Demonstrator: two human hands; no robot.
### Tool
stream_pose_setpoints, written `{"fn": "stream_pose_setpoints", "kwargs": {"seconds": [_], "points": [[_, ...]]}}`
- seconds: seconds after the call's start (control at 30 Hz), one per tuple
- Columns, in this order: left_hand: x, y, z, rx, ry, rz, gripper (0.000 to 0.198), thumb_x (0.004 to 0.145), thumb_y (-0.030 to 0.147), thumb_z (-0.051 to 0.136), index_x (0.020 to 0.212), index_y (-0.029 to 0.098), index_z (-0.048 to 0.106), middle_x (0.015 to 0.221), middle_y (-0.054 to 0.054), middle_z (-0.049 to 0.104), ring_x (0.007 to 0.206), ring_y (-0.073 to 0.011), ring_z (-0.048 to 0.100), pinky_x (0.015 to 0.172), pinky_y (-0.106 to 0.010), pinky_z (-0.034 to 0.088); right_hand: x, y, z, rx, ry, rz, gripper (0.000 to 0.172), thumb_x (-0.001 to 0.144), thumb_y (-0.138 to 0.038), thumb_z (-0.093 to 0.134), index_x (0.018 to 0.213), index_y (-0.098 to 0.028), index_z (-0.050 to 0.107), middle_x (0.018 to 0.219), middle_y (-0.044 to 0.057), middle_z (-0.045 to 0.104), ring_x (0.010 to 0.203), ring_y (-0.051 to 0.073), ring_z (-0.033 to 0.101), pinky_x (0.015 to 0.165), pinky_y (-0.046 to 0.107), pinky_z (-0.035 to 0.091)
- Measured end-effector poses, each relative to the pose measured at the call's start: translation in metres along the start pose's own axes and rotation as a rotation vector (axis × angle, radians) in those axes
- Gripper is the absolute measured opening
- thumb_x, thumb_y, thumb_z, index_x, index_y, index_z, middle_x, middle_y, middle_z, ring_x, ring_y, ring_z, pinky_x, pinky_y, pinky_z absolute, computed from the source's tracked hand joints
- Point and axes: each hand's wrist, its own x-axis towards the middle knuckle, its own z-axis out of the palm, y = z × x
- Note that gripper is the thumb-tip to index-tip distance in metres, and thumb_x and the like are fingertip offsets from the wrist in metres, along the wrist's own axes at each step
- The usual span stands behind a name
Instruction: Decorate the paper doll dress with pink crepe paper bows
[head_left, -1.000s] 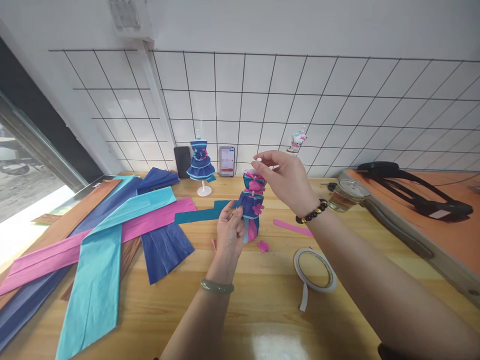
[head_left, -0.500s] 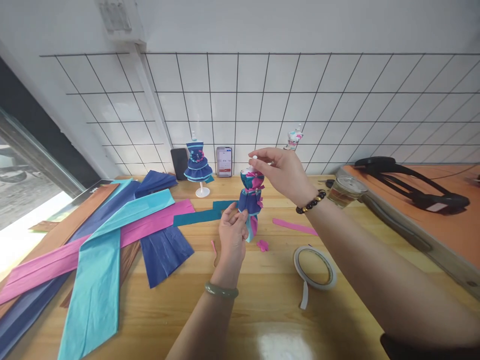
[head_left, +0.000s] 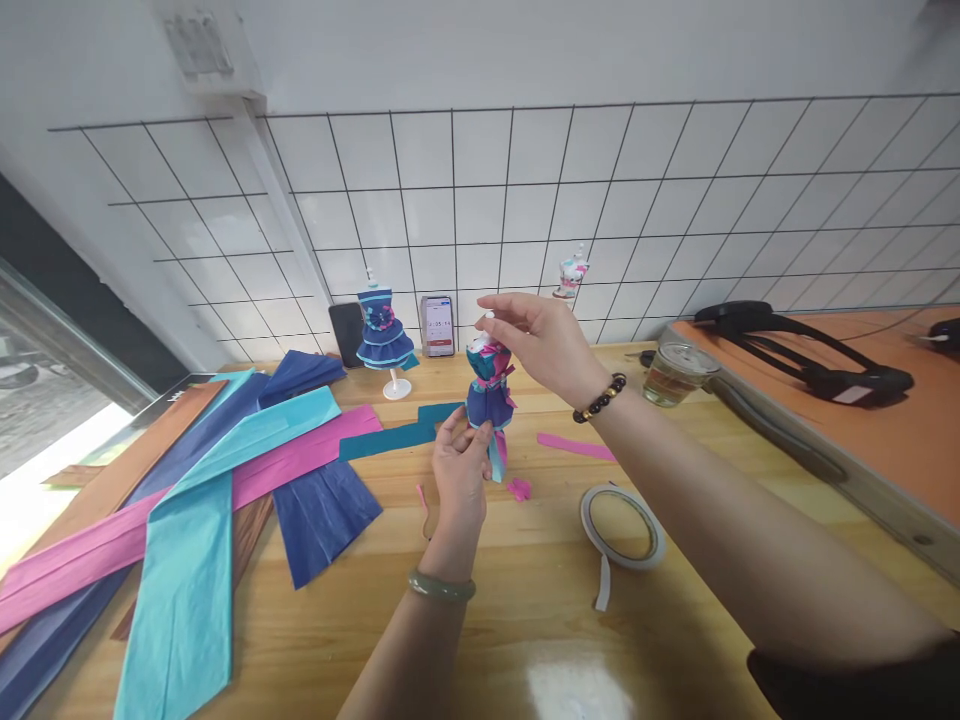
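Note:
A miniature dress form (head_left: 490, 400) is held up over the table, dressed in a blue skirt with a pink and teal top and pink and light-blue tails below. My left hand (head_left: 461, 465) is closed around its lower end at the skirt's hem. The thumb and fingers of my right hand (head_left: 541, 345) pinch the white knob at its neck. A pink crepe-paper flower (head_left: 519, 489) lies on the table just below it. Behind my left hand lie teal strips (head_left: 390, 440). A pink strip (head_left: 574, 446) rests to the right.
Coloured crepe paper (head_left: 191, 560) covers the left side. A tape roll (head_left: 622, 527) lies front right, with a glass of drink (head_left: 677, 374) behind. Along the wall stand a dressed form (head_left: 385, 335), a phone showing a timer (head_left: 438, 326), a dark phone (head_left: 346, 334) and another form (head_left: 571, 275).
The camera view has shifted slightly, so most things sit a little further left. Both hands keep the same hold on the dress form.

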Motion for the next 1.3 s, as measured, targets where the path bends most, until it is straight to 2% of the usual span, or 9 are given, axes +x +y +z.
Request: {"fn": "stream_pose_setpoints", "kwargs": {"seconds": [0.2,0.4,0.67,0.77,0.83,0.93,1.07,1.2,1.3], "points": [[0.0,0.002,0.0,-0.001,-0.004,-0.005,0.057,0.061,0.03,0.075,0.11,0.02,0.048,0.06,0.008,0.054,0.034,-0.0005,0.034,0.034,-0.015,0.025,-0.005,0.001,0.001,0.036,-0.022,0.015,0.035,0.08,-0.033,0.058,0.109,-0.015,0.061,0.086,0.006,0.067,0.087,0.019,0.062,0.078,0.035,0.048],[0.001,0.001,-0.001,0.012,-0.01,-0.01,0.058,0.063,0.028,0.073,0.113,0.019,0.045,0.065,0.006,0.055,0.035,0.0002,0.034,0.034,-0.014,0.025,-0.016,0.002,-0.005,0.147,0.069,0.058,0.04,0.079,-0.037,0.06,0.113,-0.019,0.058,0.113,0.009,0.062,0.107,0.021,0.055,0.089,0.039,0.045],[-0.004,-0.003,-0.002,-0.026,0.009,0.041,0.053,0.071,0.035,0.065,0.116,0.02,0.042,0.065,0.005,0.055,0.036,-0.0015,0.036,0.036,-0.015,0.026,-0.065,0.025,-0.031,0.234,0.199,0.257,0.037,0.078,-0.042,0.06,0.107,-0.019,0.06,0.112,0.01,0.063,0.103,0.022,0.058,0.091,0.041,0.045],[-0.006,-0.005,-0.002,-0.055,0.11,0.039,0.04,0.075,0.039,0.059,0.107,0.02,0.046,0.056,0.008,0.048,0.036,-0.0034,0.037,0.035,-0.016,0.024,-0.091,0.04,-0.036,0.24,0.198,0.325,0.037,0.078,-0.043,0.059,0.107,-0.019,0.06,0.112,0.01,0.063,0.102,0.022,0.059,0.09,0.041,0.046],[-0.007,-0.007,-0.003,-0.058,0.213,0.056,0.027,0.075,0.04,0.057,0.091,0.021,0.048,0.052,0.01,0.041,0.034,-0.0039,0.034,0.035,-0.017,0.022,-0.109,0.047,-0.039,0.233,0.168,0.371,0.04,0.077,-0.043,0.06,0.11,-0.02,0.058,0.111,0.009,0.063,0.102,0.022,0.059,0.089,0.04,0.047],[-0.007,-0.012,-0.004,-0.045,0.3,0.072,0.025,0.076,0.039,0.054,0.067,0.021,0.039,0.049,0.011,0.034,0.034,-0.0039,0.03,0.034,-0.018,0.02,-0.133,0.054,-0.044,0.128,0.136,0.411,0.037,0.075,-0.044,0.062,0.102,-0.018,0.061,0.101,0.01,0.067,0.092,0.023,0.063,0.083,0.039,0.049],[-0.011,-0.021,-0.002,-0.012,0.311,0.035,0.034,0.076,0.033,0.052,0.056,0.021,0.028,0.044,0.011,0.027,0.033,-0.0049,0.025,0.033,-0.019,0.017,-0.16,0.056,-0.06,-0.06,0.107,0.445,0.03,0.076,-0.045,0.059,0.071,-0.016,0.062,0.069,0.005,0.065,0.065,0.017,0.06,0.061,0.029,0.048],[-0.02,-0.031,0.005,0.032,0.26,-0.01,0.038,0.079,0.033,0.048,0.051,0.021,0.025,0.039,0.01,0.026,0.032,-0.0057,0.024,0.034,-0.02,0.015,-0.19,0.052,-0.076,-0.208,0.15,0.511,0.039,0.077,-0.045,0.058,0.052,-0.018,0.046,0.046,-0.004,0.047,0.044,0.009,0.045,0.044,0.022,0.037],[-0.031,-0.035,0.013,0.07,0.174,-0.043,0.042,0.081,0.037,0.047,0.048,0.02,0.027,0.036,0.009,0.027,0.033,-0.006,0.026,0.036,-0.021,0.018,-0.216,0.05,-0.081,-0.296,0.055,0.475,0.044,0.085,-0.042,0.046,0.049,-0.019,0.04,0.043,-0.004,0.042,0.042,0.01,0.042,0.043,0.022,0.036]]}}
